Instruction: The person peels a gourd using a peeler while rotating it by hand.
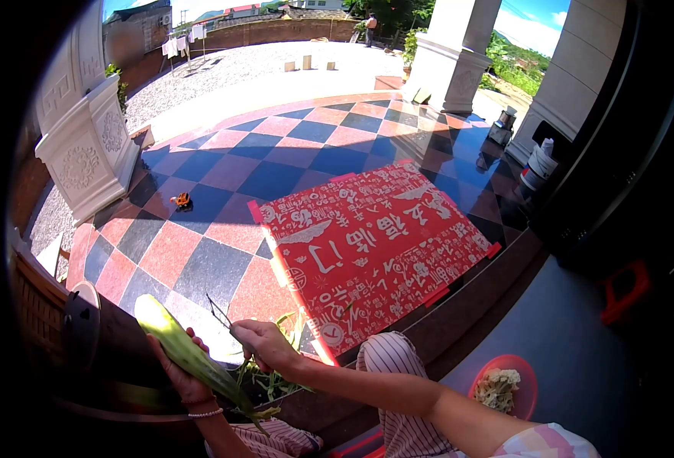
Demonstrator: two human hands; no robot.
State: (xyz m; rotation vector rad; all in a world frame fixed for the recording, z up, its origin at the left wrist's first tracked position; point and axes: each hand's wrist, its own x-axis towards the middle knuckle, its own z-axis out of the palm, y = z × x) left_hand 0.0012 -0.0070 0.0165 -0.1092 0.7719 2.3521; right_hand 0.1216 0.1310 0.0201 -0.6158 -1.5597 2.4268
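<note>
My left hand (pixel 178 374) is closed around a long green gourd (pixel 199 365) from below, with a bracelet on the wrist. The gourd tilts, its pale, peeled-looking end up to the left and its darker green end down to the right. In my right hand (pixel 269 347) is the handle of a peeler (pixel 222 317), whose thin forked head points up and left. The peeler is a little apart from the gourd. Green peel strips (pixel 272 382) lie in a heap beneath my hands, partly hidden by them.
A red doormat (pixel 375 252) with white characters covers the checkered tiles ahead. At right are a red bowl (pixel 530 385) holding pale food pieces, a red stool (pixel 628 290) and a white bucket (pixel 539 164). A small orange object (pixel 182 200) lies on the tiles. A person (pixel 370 29) stands far off.
</note>
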